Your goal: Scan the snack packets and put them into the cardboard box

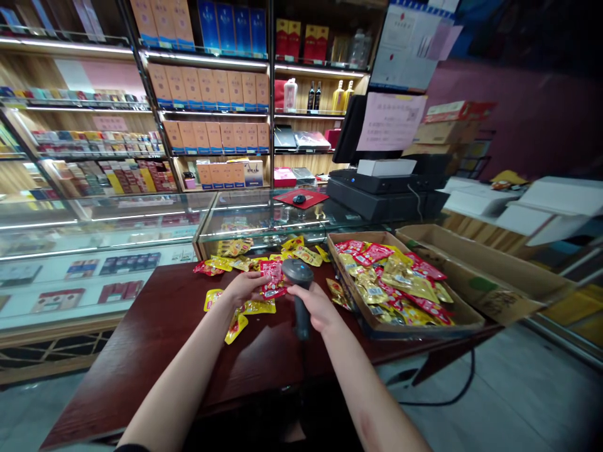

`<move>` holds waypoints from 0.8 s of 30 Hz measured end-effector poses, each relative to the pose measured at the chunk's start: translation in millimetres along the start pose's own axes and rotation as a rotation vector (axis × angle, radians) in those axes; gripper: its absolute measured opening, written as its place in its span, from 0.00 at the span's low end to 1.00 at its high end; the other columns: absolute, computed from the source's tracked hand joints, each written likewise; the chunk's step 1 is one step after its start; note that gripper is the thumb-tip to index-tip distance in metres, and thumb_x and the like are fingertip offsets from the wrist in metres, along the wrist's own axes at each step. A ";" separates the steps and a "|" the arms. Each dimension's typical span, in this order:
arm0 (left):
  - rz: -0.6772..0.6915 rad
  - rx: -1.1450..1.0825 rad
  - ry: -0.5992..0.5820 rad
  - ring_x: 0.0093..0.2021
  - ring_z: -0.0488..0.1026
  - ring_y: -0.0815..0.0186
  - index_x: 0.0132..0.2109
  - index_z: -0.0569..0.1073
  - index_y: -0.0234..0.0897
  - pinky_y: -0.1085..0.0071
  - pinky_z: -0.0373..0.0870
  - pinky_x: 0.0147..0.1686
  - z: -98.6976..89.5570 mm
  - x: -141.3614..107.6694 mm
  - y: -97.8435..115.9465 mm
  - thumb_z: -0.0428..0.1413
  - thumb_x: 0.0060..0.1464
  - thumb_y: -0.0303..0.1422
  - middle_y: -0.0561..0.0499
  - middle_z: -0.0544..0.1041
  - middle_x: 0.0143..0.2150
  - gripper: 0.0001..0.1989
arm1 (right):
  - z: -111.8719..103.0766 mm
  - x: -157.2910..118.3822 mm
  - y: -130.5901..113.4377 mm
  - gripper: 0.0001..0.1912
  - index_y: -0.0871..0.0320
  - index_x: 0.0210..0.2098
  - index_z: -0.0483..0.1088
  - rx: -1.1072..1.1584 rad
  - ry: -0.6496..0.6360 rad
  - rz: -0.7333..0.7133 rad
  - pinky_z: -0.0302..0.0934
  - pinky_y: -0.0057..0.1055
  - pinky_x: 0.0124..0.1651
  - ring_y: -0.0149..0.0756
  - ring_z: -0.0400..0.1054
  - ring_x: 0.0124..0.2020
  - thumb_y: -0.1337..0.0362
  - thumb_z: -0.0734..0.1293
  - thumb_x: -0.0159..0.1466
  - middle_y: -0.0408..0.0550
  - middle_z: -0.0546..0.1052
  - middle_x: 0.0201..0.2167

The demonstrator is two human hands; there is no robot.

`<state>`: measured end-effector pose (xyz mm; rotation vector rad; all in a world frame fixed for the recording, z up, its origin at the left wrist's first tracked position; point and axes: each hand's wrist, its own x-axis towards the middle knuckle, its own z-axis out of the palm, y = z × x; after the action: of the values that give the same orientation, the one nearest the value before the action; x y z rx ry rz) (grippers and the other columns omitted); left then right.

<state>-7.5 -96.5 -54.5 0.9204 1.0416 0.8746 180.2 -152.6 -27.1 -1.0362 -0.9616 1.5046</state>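
My left hand (245,287) pinches a red snack packet (272,279), held up just left of a dark barcode scanner (298,271). Around the scanner's neck, my right hand (319,306) is closed, with its fingertips close to the packet's right edge. The scanner's handle points down toward the table edge. Beneath and beyond my left hand lie loose yellow snack packets (260,306) and a red one (207,269). To the right, an open cardboard box (372,328) holds many red, yellow and gold packets (407,279).
The dark red wooden table (136,342) meets a glass display counter (207,213). A monitor (348,132) stands on the counter beyond the box, near a mouse (299,199) on a red mat. Shelves of boxes and bottles line the back. A black cable (464,392) hangs at right.
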 end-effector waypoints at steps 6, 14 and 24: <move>-0.051 -0.025 0.041 0.26 0.75 0.67 0.38 0.76 0.32 0.69 0.76 0.28 -8.7 23.3 7.9 0.69 0.35 0.34 0.47 0.78 0.31 0.20 | 13.3 -34.8 9.4 0.12 0.61 0.31 0.69 -0.096 -0.007 0.046 0.66 0.31 0.27 0.34 0.71 0.26 0.63 0.69 0.47 0.44 0.74 0.26; -0.077 -0.012 0.051 0.27 0.75 0.66 0.37 0.74 0.32 0.70 0.75 0.26 0.1 33.2 23.1 0.69 0.33 0.32 0.47 0.78 0.30 0.21 | 32.5 -59.2 35.7 0.11 0.59 0.24 0.63 -0.228 -0.068 0.075 0.58 0.25 0.14 0.28 0.59 0.10 0.58 0.66 0.51 0.36 0.64 0.09; -0.071 0.005 0.051 0.28 0.76 0.64 0.39 0.74 0.32 0.71 0.74 0.24 -5.2 35.4 22.2 0.70 0.33 0.33 0.46 0.78 0.32 0.23 | 27.0 -60.4 33.6 0.11 0.59 0.23 0.63 -0.302 -0.032 0.021 0.56 0.24 0.13 0.27 0.58 0.10 0.57 0.64 0.52 0.38 0.65 0.11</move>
<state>-6.4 -55.2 -46.3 0.8638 1.1142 0.8403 150.8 -219.0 -42.6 -1.2408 -1.2308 1.4236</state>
